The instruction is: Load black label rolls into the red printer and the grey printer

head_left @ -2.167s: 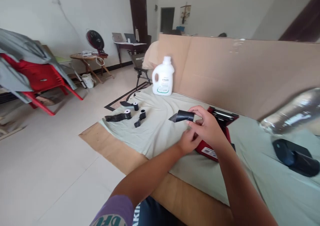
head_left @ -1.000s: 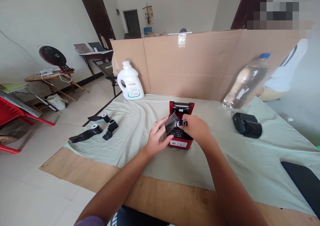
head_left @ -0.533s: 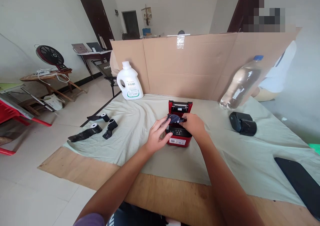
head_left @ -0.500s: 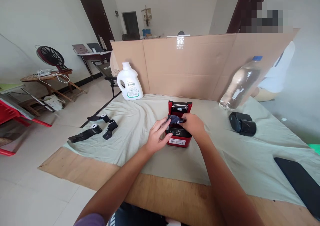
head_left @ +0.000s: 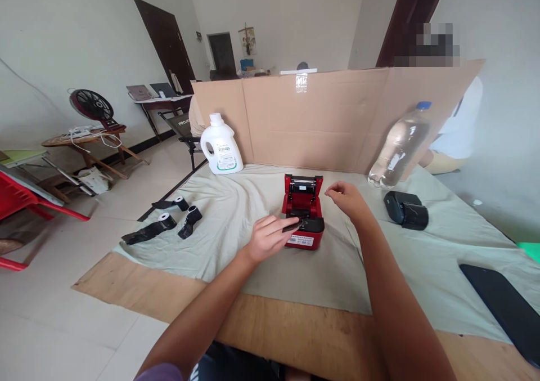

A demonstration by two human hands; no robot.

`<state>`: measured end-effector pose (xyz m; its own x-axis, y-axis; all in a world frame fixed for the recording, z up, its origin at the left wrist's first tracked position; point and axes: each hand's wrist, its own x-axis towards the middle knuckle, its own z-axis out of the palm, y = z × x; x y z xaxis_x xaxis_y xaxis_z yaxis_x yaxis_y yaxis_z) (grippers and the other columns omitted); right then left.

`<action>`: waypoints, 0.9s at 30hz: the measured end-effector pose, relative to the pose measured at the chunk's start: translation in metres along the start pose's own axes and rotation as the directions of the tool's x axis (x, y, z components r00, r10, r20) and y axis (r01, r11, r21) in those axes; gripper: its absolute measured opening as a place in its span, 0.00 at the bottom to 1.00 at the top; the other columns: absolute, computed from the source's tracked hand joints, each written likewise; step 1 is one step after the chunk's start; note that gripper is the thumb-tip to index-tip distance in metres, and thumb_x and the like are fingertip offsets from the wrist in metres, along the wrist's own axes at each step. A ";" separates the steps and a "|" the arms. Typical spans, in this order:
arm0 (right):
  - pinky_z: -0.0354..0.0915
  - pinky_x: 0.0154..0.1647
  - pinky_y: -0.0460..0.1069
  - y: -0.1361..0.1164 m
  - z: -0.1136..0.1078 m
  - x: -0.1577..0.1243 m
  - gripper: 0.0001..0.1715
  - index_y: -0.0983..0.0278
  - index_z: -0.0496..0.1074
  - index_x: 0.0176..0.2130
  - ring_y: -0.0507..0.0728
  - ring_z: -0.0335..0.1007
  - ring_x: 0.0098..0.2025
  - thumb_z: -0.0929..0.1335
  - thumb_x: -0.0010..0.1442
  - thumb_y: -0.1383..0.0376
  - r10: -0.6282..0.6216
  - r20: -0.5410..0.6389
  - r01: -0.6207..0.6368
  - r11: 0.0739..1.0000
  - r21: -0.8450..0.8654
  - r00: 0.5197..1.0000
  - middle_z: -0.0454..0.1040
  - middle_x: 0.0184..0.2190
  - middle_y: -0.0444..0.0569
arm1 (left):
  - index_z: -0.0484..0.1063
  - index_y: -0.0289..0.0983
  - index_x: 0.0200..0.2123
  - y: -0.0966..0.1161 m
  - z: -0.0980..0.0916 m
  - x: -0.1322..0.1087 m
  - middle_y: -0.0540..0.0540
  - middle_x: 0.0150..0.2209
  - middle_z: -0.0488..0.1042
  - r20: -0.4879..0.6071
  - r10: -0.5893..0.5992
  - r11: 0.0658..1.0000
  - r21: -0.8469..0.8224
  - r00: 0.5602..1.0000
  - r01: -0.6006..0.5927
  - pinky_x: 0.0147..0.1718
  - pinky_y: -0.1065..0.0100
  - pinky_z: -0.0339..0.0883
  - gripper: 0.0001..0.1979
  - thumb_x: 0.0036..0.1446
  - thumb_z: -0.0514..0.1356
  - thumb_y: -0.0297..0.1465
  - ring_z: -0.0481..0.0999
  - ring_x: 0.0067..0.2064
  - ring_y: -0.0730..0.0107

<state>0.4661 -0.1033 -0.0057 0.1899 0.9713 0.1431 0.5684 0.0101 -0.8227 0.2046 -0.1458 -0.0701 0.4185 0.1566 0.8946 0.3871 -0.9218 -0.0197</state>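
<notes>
"Cardboard panel [head_left: 307, 122] along the back, pale cloth [head_left: 304, 279] over most of the surface [head_left: 274, 320]. One head view to go by, so what's changed?"

"Right hand [head_left: 348, 199], mainly. A second ago it had a dark roll over the red and black device [head_left: 313, 224]; now it's apart from it, right of the raised lid [head_left: 304, 195], fingers loosely bent and slightly parted, nothing visible in them."

"And the left hand [head_left: 270, 237]?"

"Fingers closed on a dark strip [head_left: 291, 227], held at the device's front edge."

"Meaning?"

"My judgement: the roll has been let go into the open body, leaving the strip to the left hand. It's too dark inside to be sure."

"Any writing?"

"'PROJE' on the chair back [head_left: 184, 122], then it's cut off. Fine print on the device's front label [head_left: 301, 240], too small to read. On the white jug [head_left: 223, 147], a green-edged label [head_left: 226, 160] with blurred characters. No brand I can make out."
</notes>
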 end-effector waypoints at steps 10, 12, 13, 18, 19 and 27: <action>0.64 0.35 0.50 0.008 0.033 0.005 0.30 0.62 0.70 0.51 0.52 0.64 0.32 0.68 0.55 0.47 -0.056 -0.026 0.062 0.907 0.417 0.998 0.75 0.47 0.51 | 0.56 0.42 0.32 0.010 0.008 -0.005 0.44 0.37 0.83 -0.015 -0.142 0.940 -0.315 0.990 0.130 0.31 0.70 0.69 0.14 0.58 0.62 0.27 0.82 0.34 0.69; 0.65 0.39 0.51 0.012 0.039 0.000 0.23 0.62 0.71 0.43 0.54 0.66 0.37 0.67 0.56 0.48 -0.111 -0.082 0.135 0.909 0.393 0.990 0.74 0.41 0.48 | 0.57 0.42 0.32 0.014 0.008 -0.003 0.45 0.36 0.83 -0.006 -0.176 0.928 -0.334 0.984 0.164 0.30 0.70 0.69 0.13 0.56 0.62 0.26 0.82 0.32 0.69; 0.65 0.42 0.52 0.016 0.041 -0.005 0.19 0.62 0.70 0.38 0.56 0.66 0.41 0.66 0.56 0.50 -0.161 -0.106 0.189 0.911 0.365 0.981 0.73 0.40 0.48 | 0.58 0.41 0.32 0.016 0.007 -0.002 0.45 0.35 0.83 0.020 -0.175 0.929 -0.327 0.984 0.172 0.30 0.70 0.69 0.12 0.56 0.62 0.26 0.82 0.31 0.70; 0.64 0.52 0.56 0.041 0.050 -0.036 0.12 0.59 0.72 0.39 0.60 0.63 0.56 0.66 0.52 0.62 -0.291 -0.108 0.311 0.905 0.292 0.950 0.64 0.53 0.50 | 0.65 0.41 0.32 0.022 0.006 -0.002 0.47 0.38 0.83 0.209 -0.036 0.967 -0.239 0.977 0.087 0.30 0.69 0.69 0.04 0.60 0.57 0.29 0.80 0.29 0.71; 0.65 0.53 0.56 0.046 0.051 -0.041 0.16 0.57 0.72 0.43 0.61 0.63 0.58 0.66 0.53 0.62 -0.271 -0.094 0.287 0.906 0.310 0.958 0.63 0.55 0.50 | 0.67 0.41 0.34 0.021 0.006 -0.003 0.47 0.38 0.83 0.228 -0.020 0.972 -0.225 0.974 0.073 0.29 0.69 0.68 0.03 0.61 0.56 0.28 0.80 0.29 0.71; 0.64 0.56 0.56 0.068 0.063 -0.042 0.14 0.58 0.71 0.43 0.63 0.59 0.64 0.66 0.60 0.55 -0.245 -0.070 0.249 0.848 0.467 0.967 0.62 0.62 0.53 | 0.67 0.41 0.46 0.001 0.008 -0.009 0.44 0.47 0.80 0.039 -0.245 0.954 -0.169 0.969 0.248 0.44 0.59 0.69 0.13 0.56 0.58 0.26 0.78 0.45 0.61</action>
<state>0.4463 -0.1286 -0.1029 0.1004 0.9202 0.3784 0.1554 0.3612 -0.9195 0.2077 -0.1454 -0.0815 0.3422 0.3916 0.8541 0.3346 -0.9002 0.2786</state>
